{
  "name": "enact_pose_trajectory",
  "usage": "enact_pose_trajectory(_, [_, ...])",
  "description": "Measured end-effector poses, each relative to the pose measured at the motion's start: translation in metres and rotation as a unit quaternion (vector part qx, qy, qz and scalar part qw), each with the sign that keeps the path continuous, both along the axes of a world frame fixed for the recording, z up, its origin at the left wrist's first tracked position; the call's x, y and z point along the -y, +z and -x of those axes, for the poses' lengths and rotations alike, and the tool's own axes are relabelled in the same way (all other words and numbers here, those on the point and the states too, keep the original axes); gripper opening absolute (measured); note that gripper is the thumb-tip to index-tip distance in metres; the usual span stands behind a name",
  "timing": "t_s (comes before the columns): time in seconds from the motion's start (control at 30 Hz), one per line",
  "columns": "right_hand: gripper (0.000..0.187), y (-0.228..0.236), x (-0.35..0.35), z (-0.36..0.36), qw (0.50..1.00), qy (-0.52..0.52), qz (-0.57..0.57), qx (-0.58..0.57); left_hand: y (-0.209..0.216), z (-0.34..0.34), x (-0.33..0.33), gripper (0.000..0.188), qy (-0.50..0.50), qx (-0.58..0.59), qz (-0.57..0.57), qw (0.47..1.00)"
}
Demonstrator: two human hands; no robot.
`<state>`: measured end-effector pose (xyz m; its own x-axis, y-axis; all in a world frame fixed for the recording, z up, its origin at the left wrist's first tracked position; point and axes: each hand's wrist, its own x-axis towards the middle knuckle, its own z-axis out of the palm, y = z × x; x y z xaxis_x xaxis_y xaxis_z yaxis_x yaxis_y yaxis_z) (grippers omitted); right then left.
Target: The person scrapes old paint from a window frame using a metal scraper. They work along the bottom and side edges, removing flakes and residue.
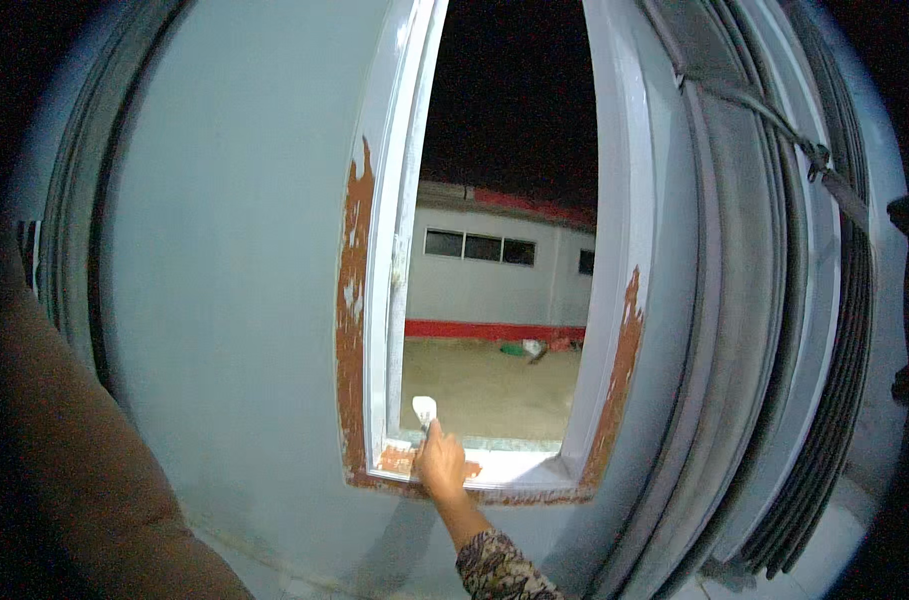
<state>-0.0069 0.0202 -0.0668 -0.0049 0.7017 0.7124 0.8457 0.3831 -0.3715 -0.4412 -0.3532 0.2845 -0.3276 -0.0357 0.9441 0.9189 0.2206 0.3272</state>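
Right hand closed around the handle of a small scraper with a pale flat blade, fingers curled tight, knuckles turned toward the camera. Blade sticking up just above the hand, in front of the window opening. Hand resting against the white-painted bottom rail of the window frame, beside a patch of bare reddish-brown surface just left of the hand where the paint is gone. Patterned sleeve below the hand, running down to the lower edge.

Left hand out of view; only a broad brown-clad shape far to the left of the hand, low in the picture.

More stripped reddish-brown strips up the left jamb above and left of the hand, and on the right jamb to its right. Pale grey-blue wall spreading left of the hand. Open window sash with a dark strap across it well to the right. Beyond the opening, above the hand, a sandy yard, a low white building with a red base band and dark windows, and black night sky.
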Motion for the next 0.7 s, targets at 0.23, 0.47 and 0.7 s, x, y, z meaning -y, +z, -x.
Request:
enact_pose_trajectory(0.23, [0.035,-0.003,-0.009,-0.001,1.000,0.012,0.010,-0.015,0.000,-0.007,-0.024,0.067,-0.024,-0.020,-0.033,0.999])
enact_pose_trajectory(0.47, [0.049,0.009,0.014,-0.020,0.984,0.094,-0.071,-0.132,-0.023,-0.118,-0.047,0.066,-0.150,-0.224,-0.234,0.934])
enact_pose_trajectory(0.7, [0.050,0.064,0.091,-0.110,0.964,0.075,-0.136,-0.216,-0.122,-0.308,-0.087,0.066,-0.483,-0.387,-0.253,0.744])
